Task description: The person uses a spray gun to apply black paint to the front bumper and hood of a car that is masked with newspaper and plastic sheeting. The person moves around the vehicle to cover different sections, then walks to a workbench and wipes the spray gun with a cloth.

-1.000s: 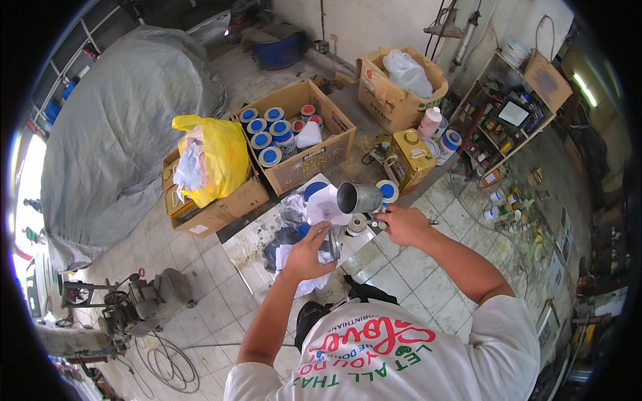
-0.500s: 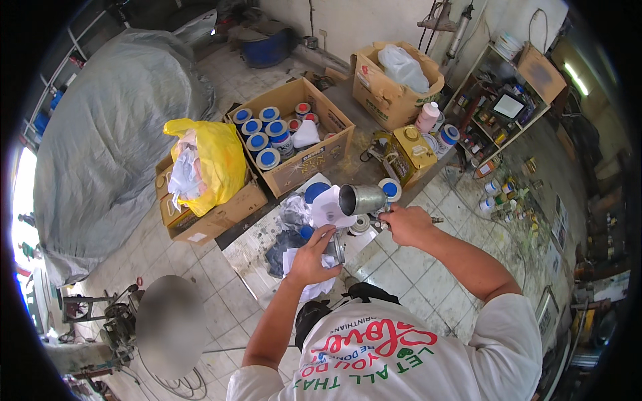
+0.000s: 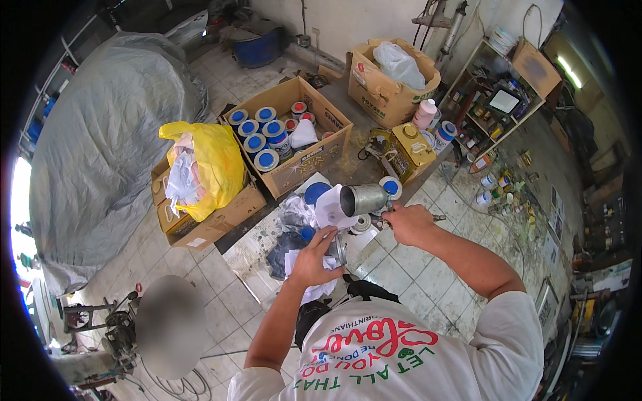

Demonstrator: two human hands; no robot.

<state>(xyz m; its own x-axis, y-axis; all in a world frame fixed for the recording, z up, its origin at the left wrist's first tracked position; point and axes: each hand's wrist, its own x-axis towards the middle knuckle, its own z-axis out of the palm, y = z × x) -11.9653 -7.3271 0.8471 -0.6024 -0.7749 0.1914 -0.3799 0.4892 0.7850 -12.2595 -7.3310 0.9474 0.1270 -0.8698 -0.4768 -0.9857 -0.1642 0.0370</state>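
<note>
My right hand point(image 3: 409, 223) is closed around the handle of a spray gun, whose metal cup point(image 3: 368, 199) lies tipped on its side with the mouth facing left. Against that mouth stands a white translucent plastic container point(image 3: 329, 208), its rim touching or just beside the cup. My left hand point(image 3: 314, 259) grips the container low down, thumb apart from the fingers. Whether liquid runs between the two cannot be made out. Below them, next to my left hand, is a metal can point(image 3: 338, 250), partly hidden. A round open tin point(image 3: 361, 223) sits under the spray gun.
Crumpled plastic point(image 3: 297, 214), a dark rag point(image 3: 279, 257) and blue-lidded cans point(image 3: 390, 187) cover the worktop point(image 3: 244, 259). Behind stand a cardboard box point(image 3: 314, 160) of paint cans, a yellow bag point(image 3: 224, 167) in another box, and a golden tin point(image 3: 411, 150). A shelf point(image 3: 491, 110) is at right.
The white container has tilted slightly under the cup's mouth. Both hands keep their grips, and the whole view has shifted a little.
</note>
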